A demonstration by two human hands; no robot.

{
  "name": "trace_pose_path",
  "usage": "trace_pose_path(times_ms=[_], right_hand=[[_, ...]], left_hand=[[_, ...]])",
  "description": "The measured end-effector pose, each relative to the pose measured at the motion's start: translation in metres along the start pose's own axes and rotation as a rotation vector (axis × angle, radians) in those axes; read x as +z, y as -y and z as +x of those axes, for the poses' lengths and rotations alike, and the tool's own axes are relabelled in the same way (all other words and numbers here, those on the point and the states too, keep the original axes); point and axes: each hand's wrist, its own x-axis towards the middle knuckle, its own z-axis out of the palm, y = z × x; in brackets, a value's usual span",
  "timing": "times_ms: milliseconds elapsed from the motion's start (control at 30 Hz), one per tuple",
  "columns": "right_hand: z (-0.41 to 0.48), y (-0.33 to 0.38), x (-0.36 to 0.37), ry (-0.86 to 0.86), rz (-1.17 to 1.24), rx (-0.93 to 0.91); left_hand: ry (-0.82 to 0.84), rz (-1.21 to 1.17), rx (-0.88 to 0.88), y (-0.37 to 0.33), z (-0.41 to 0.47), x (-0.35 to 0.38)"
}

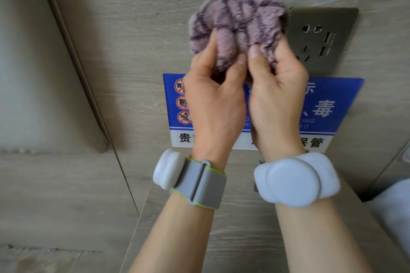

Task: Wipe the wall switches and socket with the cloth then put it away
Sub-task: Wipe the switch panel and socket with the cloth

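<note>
- Both hands pinch one bunched purple cloth [237,26]. The left hand [213,95] curls thumb and fingers round its lower left folds, and the right hand [277,95] grips the lower right folds, so the thumbs nearly meet in the middle.
- The cloth sits far up the wood-grain wall panel [133,51], just left of the metal socket plate [319,42]. Its right edge touches or overlaps the plate's left edge (blur there hides which).
- No switches show. They may lie behind the cloth, but I cannot tell.
- Risk: a loose fold or a fingertip could press into the socket's openings if the wad is swept right with its frilly edge leading. A damp cloth would make this worse, and dampness cannot be judged here.
- Risk: the wad is so crumpled that only its ridges may meet the plate, so corners and the slots' rims could be missed.
- Risk: a downward stroke could catch the top edge of the blue warning sign [328,108] just below and lift it.
- Risk: if the hands pull apart unevenly, the cloth could slip from one pinch and drop.
</note>
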Motion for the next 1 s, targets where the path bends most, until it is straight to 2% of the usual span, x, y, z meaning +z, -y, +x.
trace_pose_path(times_ms=[67, 233, 433, 500, 633, 700, 800, 867, 933, 1000], right_hand=[[0.002, 0.001, -0.006, -0.047, 0.010, -0.006], [-0.004, 0.001, 0.009, 0.069, -0.040, 0.039], [0.004, 0.004, -0.007, -0.063, -0.020, 0.022], [0.000, 0.003, -0.001, -0.033, -0.019, 0.028], [-0.007, -0.002, 0.013, 0.087, -0.073, 0.052], [-0.003, -0.001, 0.004, 0.041, -0.048, 0.047], [0.005, 0.002, -0.010, -0.156, 0.003, 0.010], [0.005, 0.003, -0.013, -0.234, -0.004, -0.005], [0.001, 0.003, -0.010, -0.265, 0.003, 0.039], [-0.003, 0.002, -0.007, -0.238, 0.004, 0.099]], left_hand=[[0.050, 0.014, 0.006, 0.000, -0.002, 0.004], [-0.054, -0.043, -0.006, 0.005, 0.007, -0.014], [0.120, 0.057, -0.010, 0.001, -0.002, 0.004], [0.088, 0.042, 0.000, 0.002, 0.001, -0.004], [-0.091, -0.023, 0.014, 0.003, 0.007, -0.015], [-0.071, 0.023, 0.022, 0.003, 0.002, -0.005], [0.085, 0.131, 0.029, 0.001, -0.010, 0.011], [0.122, 0.165, 0.003, 0.001, -0.012, 0.012], [0.068, 0.132, -0.033, 0.000, -0.014, 0.007], [-0.083, 0.114, -0.066, -0.003, -0.012, 0.002]])
